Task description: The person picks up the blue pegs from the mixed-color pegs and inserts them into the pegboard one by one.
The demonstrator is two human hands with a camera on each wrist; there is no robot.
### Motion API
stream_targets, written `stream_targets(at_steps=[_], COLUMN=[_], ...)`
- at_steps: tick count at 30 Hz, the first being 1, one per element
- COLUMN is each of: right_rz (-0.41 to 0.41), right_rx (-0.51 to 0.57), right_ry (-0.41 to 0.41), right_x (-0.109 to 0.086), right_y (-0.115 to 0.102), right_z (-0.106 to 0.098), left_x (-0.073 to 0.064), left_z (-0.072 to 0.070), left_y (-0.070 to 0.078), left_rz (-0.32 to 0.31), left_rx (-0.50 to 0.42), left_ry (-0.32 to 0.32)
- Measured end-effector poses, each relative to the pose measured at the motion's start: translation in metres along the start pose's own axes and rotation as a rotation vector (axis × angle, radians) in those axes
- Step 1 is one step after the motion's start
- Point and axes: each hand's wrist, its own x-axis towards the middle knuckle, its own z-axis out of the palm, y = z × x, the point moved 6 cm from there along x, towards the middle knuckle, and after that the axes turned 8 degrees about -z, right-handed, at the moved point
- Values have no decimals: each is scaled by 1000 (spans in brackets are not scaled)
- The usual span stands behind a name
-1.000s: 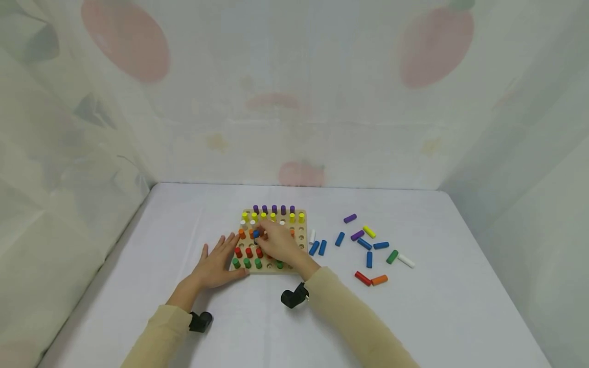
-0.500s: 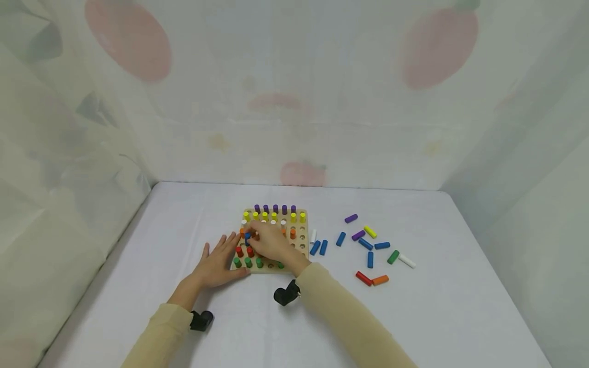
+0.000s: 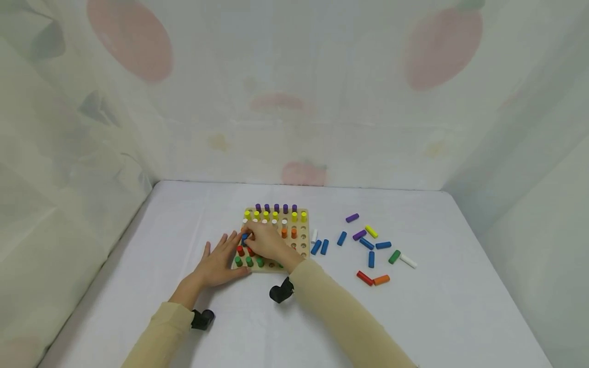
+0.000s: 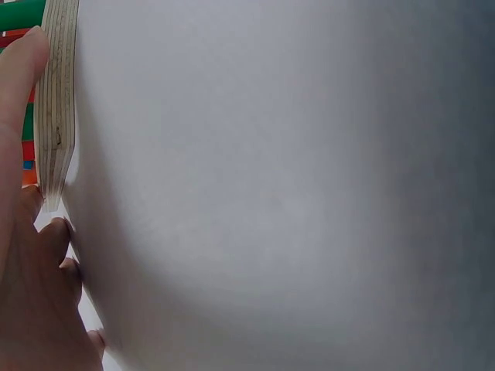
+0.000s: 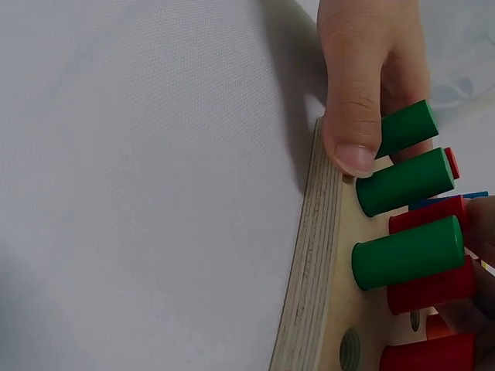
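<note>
A wooden pegboard (image 3: 271, 269) carries upright pegs in rows: purple, yellow, white, orange, red and green. My right hand (image 3: 268, 240) reaches over it and pinches a blue peg (image 3: 245, 238), upright at the left end of the row between orange and red. The peg's lower end is hard to make out. My left hand (image 3: 215, 266) lies at the board's left side with fingers spread, its thumb (image 5: 356, 131) touching the near corner beside a green peg (image 5: 406, 182). In the left wrist view that thumb lies along the layered board edge (image 4: 58, 100).
Loose pegs lie on the white tabletop right of the board: several blue pegs (image 3: 342, 238), a purple peg (image 3: 352, 217), a yellow peg (image 3: 371, 231), a green peg (image 3: 394, 256), a white peg (image 3: 408, 261), a red peg (image 3: 365, 278) and an orange peg (image 3: 381, 280). Cloth walls surround the table.
My right hand has moved left across the board with the blue peg, from near the second column to the left end of the row. The left hand has stayed in place.
</note>
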Motion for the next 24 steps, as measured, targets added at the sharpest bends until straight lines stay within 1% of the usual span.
stream_targets(at_steps=[13,20,24], right_rz=[44,24,25], right_rx=[-15,-62,-59], right_ry=[-5,-19,-22], right_x=[3,4,4], right_y=[1,0,-2], right_z=[1,1,1], left_x=[1,0,0], left_z=[-1,-1,-1], left_y=[2,3,3], left_rz=[3,4,0], left_rx=[0,2,2], left_ry=[-4,1,0])
